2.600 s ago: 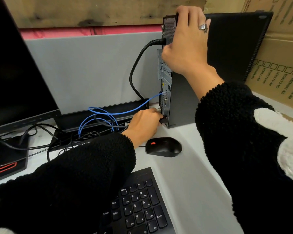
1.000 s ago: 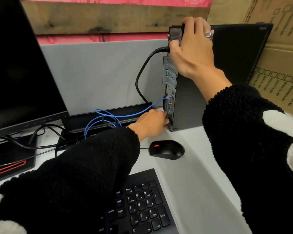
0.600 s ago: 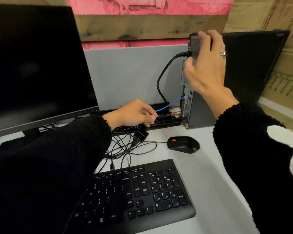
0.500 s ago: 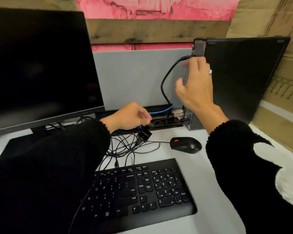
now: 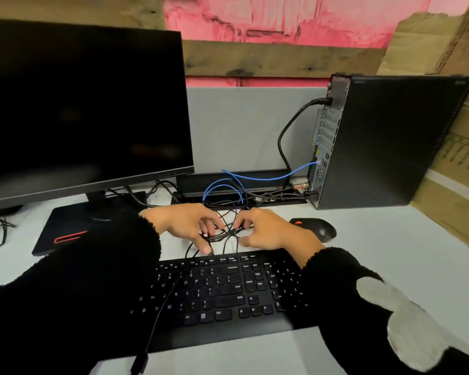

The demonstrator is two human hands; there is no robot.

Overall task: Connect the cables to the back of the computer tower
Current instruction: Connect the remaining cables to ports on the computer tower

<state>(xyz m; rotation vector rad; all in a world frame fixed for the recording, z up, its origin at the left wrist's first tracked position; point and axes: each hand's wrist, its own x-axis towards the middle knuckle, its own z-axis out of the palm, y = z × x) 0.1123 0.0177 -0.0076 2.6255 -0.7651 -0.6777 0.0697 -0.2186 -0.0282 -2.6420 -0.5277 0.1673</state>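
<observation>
The black computer tower [image 5: 385,147] stands at the right, its back panel turned left. A thick black power cable [image 5: 284,142] enters it near the top, a blue network cable [image 5: 268,177] lower down, and thin black cables near its base. A tangle of thin black cables [image 5: 228,234] lies on the desk behind the keyboard. My left hand [image 5: 184,226] and my right hand [image 5: 268,231] are both down on this tangle, fingers curled into the wires. Which plug each hand holds is hidden.
A black keyboard [image 5: 228,293] lies in front of my hands and a black mouse [image 5: 314,227] to their right. A dark monitor [image 5: 79,109] fills the left. A black cable tray [image 5: 236,182] runs along the grey partition [image 5: 241,125]. Cardboard [image 5: 460,169] leans at the right.
My right hand has let go of the tower's top and dropped to the desk. My left hand has left the tower's lower ports. Both now meet at the loose black cables.
</observation>
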